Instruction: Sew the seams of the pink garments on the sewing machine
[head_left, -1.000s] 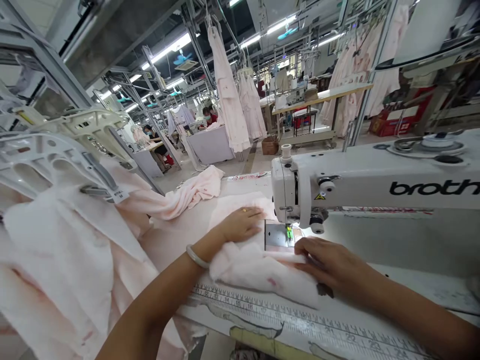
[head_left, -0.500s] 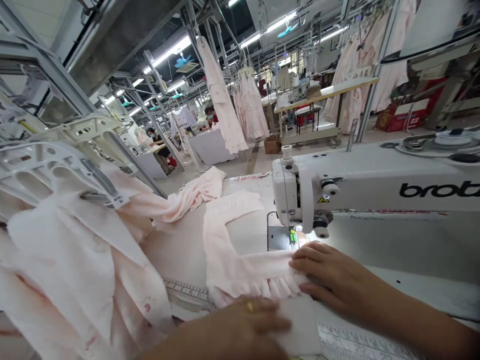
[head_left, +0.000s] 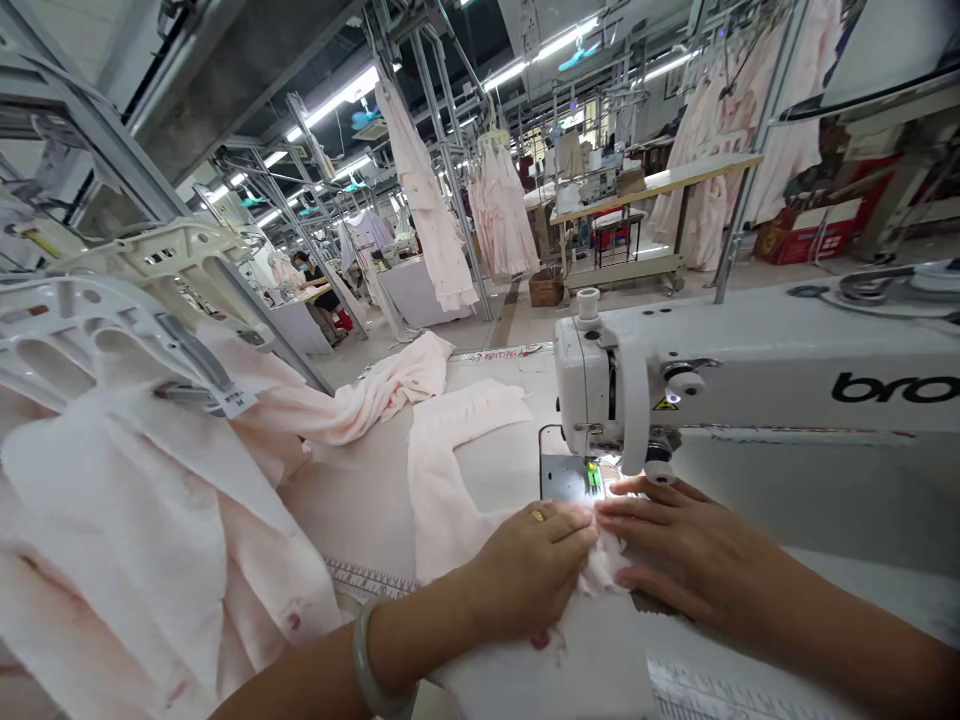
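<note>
A pale pink fabric piece (head_left: 442, 470) lies on the sewing table, running from the back toward the needle of a white Brother sewing machine (head_left: 750, 375). My left hand (head_left: 529, 570), with a ring and a bangle on the wrist, presses down on the bunched end of the fabric, fingers together. My right hand (head_left: 675, 550) lies flat beside it, fingertips on the same bunched end just in front of the presser foot (head_left: 592, 478). The two hands meet fingertip to fingertip over the cloth.
More pink fabric (head_left: 150, 540) is heaped at the left under white plastic hangers (head_left: 112, 320). A printed ruler (head_left: 375, 580) runs along the table's front edge. Garments (head_left: 427, 210) hang from overhead rails; a person (head_left: 311, 280) sits at a far table.
My left hand has moved from the table's front edge up to the needle area, gathering the fabric's end against my right hand. The camera view has shifted slightly left.
</note>
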